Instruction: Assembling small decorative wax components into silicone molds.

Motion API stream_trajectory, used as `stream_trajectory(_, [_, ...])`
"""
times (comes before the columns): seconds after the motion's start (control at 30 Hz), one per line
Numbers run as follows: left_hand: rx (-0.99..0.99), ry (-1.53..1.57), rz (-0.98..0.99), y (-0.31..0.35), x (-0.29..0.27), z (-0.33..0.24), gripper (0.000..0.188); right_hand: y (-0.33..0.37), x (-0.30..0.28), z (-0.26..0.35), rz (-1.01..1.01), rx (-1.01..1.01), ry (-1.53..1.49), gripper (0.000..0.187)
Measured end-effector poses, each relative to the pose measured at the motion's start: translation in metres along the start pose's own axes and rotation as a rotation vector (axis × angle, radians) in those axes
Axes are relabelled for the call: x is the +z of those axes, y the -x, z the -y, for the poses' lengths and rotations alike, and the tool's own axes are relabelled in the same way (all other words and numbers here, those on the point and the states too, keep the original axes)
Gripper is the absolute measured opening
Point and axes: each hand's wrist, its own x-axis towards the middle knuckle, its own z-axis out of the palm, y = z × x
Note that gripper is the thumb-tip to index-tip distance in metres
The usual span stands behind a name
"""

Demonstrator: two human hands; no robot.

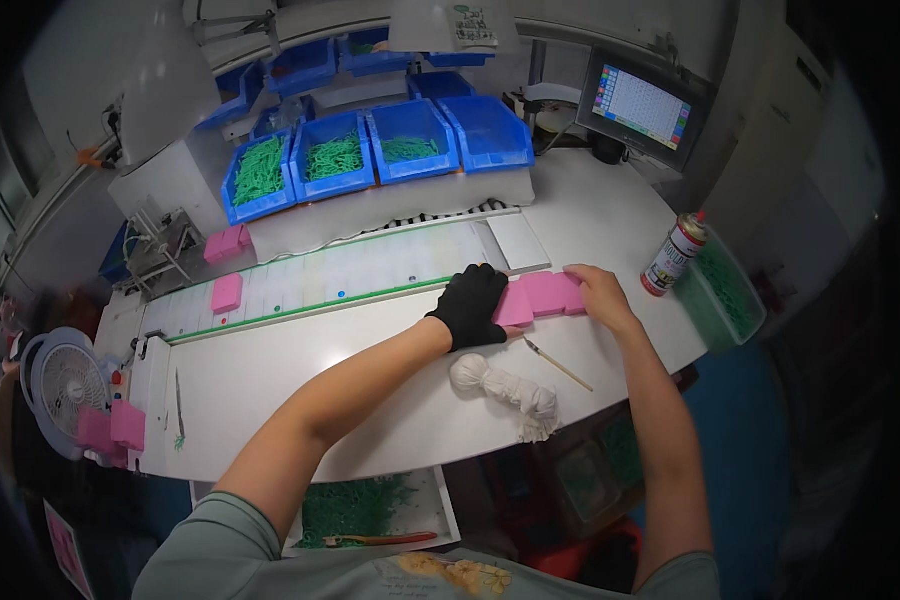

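Two pink rectangular blocks lie end to end on the white worktable, the left one (514, 304) against the right one (553, 294). My left hand (470, 305), in a black fingerless glove, is closed over the left block's outer end. Bare, my right hand (602, 296) grips the far right end of the other block, thumb and fingers on its edge. Just below the blocks lies a thin brush (558, 363) with a wooden handle. Nearer me is a bundled white cloth (507, 388), tied near one end.
Behind my hands runs a white conveyor (370, 272) with a pink block (227, 293) on it. Blue bins (334, 152) hold green pieces. At right stand a spray can (674, 254), a green tub (728, 290) and a monitor (642, 105). A fan (67, 375) is left; an open drawer (445, 508) below.
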Motion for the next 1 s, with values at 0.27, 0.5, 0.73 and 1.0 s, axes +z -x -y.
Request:
stream_trajectory(0.27, [-0.367,-0.057,0.097,0.137,-0.069,0.037,0.097,-0.003,0.073,0.121,0.244,-0.084,-0.247,0.037])
stream_trajectory(0.5, [-0.421,-0.099,0.066,0.257,-0.102,0.051,0.097,0.043,0.115,0.221,0.46,-0.181,-0.374,0.031])
stream_trajectory(0.73, [-0.471,-0.089,-0.01,0.312,-0.105,0.04,0.085,0.106,0.138,0.248,0.37,-0.329,-0.316,0.036])
stream_trajectory(1.0, [-0.292,-0.156,-0.337,0.311,-0.098,0.036,0.085,0.106,0.155,0.223,0.17,-0.619,-0.234,0.073])
